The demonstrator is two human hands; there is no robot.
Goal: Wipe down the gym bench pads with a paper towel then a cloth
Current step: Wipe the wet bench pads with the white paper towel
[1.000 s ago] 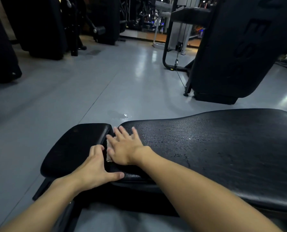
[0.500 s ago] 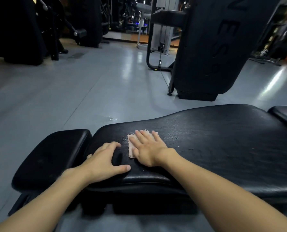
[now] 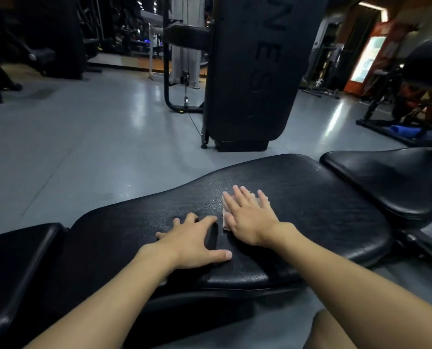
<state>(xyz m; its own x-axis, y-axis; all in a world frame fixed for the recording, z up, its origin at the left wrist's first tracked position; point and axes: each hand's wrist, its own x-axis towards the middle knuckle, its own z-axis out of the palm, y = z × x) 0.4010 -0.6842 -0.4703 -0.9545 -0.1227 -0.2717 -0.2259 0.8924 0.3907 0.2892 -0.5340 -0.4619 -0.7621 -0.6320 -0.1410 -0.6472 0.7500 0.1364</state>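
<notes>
On bench pad [image 3: 310, 197] | right hand [image 3: 250, 220] flat on towel [image 3: 225, 222] | left hand [image 3: 189, 244] flat | machine [image 3: 245, 117] lettering maybe "NES"

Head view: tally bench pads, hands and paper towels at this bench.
Bench pads: 3 (left pad, middle pad, right pad)
Hands: 2 (left hand, right hand)
Paper towel: 1, under the right hand
Total: 6
</notes>
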